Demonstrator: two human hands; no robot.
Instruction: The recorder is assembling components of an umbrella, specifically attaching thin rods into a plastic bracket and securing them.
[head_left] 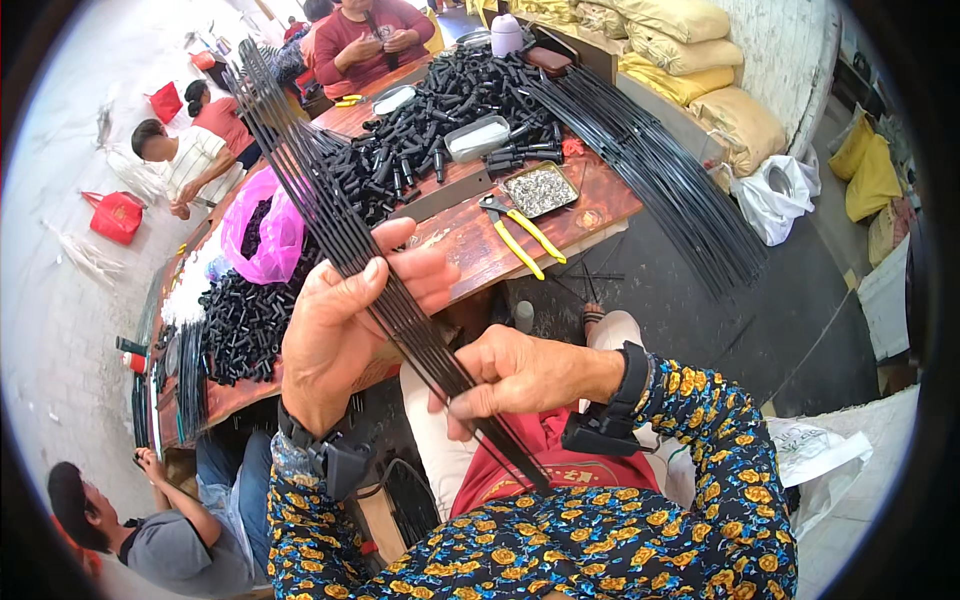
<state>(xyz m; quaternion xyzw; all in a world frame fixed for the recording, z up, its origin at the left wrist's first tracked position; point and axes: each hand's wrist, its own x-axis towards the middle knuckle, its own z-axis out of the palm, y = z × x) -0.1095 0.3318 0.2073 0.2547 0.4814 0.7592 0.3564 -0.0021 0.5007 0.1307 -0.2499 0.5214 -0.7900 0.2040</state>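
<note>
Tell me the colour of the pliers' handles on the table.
Yellow handles on the pliers, lying on the wooden table; the head view shows them.

Glossy black thin rods (pixel 340 230), matt black plastic caps (pixel 440 110), worn reddish wooden table (pixel 480 245), shiny metal tray (pixel 540 190).

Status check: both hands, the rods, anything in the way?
Left hand and right hand both grip the bundle of thin black rods. Rods slant over the wooden table. Nothing blocking.
</note>
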